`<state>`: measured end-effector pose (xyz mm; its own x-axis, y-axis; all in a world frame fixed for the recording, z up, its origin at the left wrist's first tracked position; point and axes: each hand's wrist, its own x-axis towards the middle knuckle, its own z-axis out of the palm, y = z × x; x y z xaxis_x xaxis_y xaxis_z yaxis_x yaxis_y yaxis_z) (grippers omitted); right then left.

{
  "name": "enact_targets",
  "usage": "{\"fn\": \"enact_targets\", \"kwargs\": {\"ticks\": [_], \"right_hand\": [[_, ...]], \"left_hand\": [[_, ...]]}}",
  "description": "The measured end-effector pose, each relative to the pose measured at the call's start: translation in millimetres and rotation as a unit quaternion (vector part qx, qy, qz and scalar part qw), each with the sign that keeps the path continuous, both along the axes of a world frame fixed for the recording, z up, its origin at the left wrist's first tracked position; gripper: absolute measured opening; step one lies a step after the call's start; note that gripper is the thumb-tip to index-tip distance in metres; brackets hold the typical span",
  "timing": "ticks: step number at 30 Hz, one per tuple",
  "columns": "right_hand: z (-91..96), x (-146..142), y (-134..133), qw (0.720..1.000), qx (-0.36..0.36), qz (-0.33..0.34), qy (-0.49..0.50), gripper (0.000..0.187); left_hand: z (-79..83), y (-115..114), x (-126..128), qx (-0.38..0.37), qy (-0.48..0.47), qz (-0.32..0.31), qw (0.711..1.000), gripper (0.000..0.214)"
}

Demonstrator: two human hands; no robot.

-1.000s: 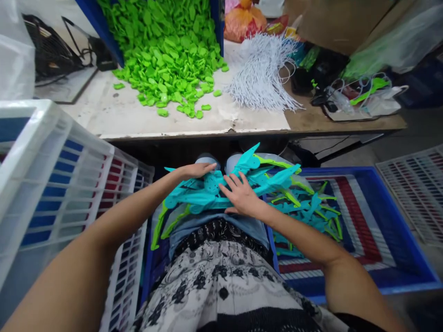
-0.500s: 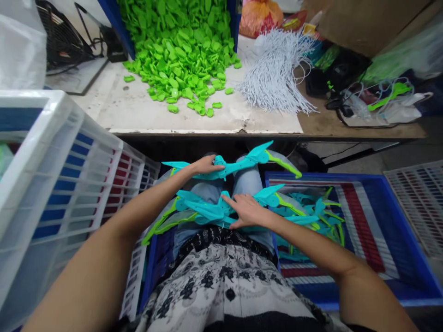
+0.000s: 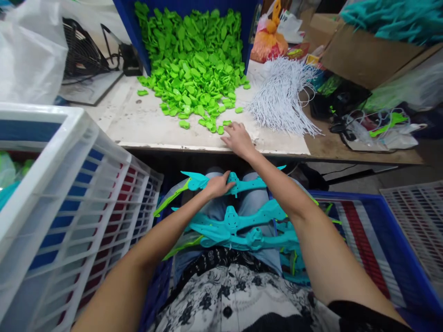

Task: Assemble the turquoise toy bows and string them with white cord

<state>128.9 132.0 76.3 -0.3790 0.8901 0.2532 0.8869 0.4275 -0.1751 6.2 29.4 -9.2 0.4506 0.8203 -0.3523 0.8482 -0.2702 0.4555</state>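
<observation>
My left hand point(image 3: 218, 185) is closed around the middle of a turquoise toy bow point(image 3: 249, 185), which lies across my knees; its left end carries a light green tip. Nearer my waist, a second turquoise toy bow point(image 3: 251, 220) and at least one more beneath it rest on my lap, partly hidden by my forearms. My right hand point(image 3: 239, 140) is over the table's front edge, fingers apart. Its fingertips are at the nearest small green plastic pieces point(image 3: 207, 121); whether they touch one I cannot tell.
Green pieces spill from a blue bin point(image 3: 128, 27) onto the table point(image 3: 145, 129). A bundle of white cords point(image 3: 284, 101) lies right of them. A white slatted crate point(image 3: 76, 120) stands at my left. A blue crate point(image 3: 401, 240) with more bows is at my right.
My right hand has left the bows on my lap and moved up to the green pieces. My left hand still holds its bow. The view has tilted up slightly.
</observation>
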Motion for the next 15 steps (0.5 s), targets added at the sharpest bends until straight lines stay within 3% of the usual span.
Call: {"fn": "enact_targets", "kwargs": {"ticks": [2, 5, 7, 10, 15], "right_hand": [[-4.2, -12.5, 31.7, 1.0, -0.009, 0.003, -0.019, 0.036], [-8.6, -21.1, 48.0, 0.997, -0.044, 0.013, -0.069, 0.03], [-10.9, -16.5, 44.8, 0.996, -0.048, 0.027, -0.065, 0.03], [-17.8, 5.3, 30.0, 0.998, -0.037, 0.044, 0.017, 0.035], [-33.2, 54.1, 0.5, 0.996, 0.004, 0.016, 0.086, 0.027]], "left_hand": [[0.4, 4.8, -5.7, -0.017, -0.027, -0.022, 0.999, 0.066], [4.2, 5.4, -9.3, -0.008, -0.052, -0.033, 0.998, 0.065], [7.3, 4.6, -9.4, -0.018, -0.058, -0.029, 0.998, 0.065], [9.0, 10.2, -8.6, -0.066, -0.082, -0.014, 0.994, 0.063], [0.6, 31.8, -7.1, -0.113, -0.136, -0.032, 0.984, 0.04]]}}
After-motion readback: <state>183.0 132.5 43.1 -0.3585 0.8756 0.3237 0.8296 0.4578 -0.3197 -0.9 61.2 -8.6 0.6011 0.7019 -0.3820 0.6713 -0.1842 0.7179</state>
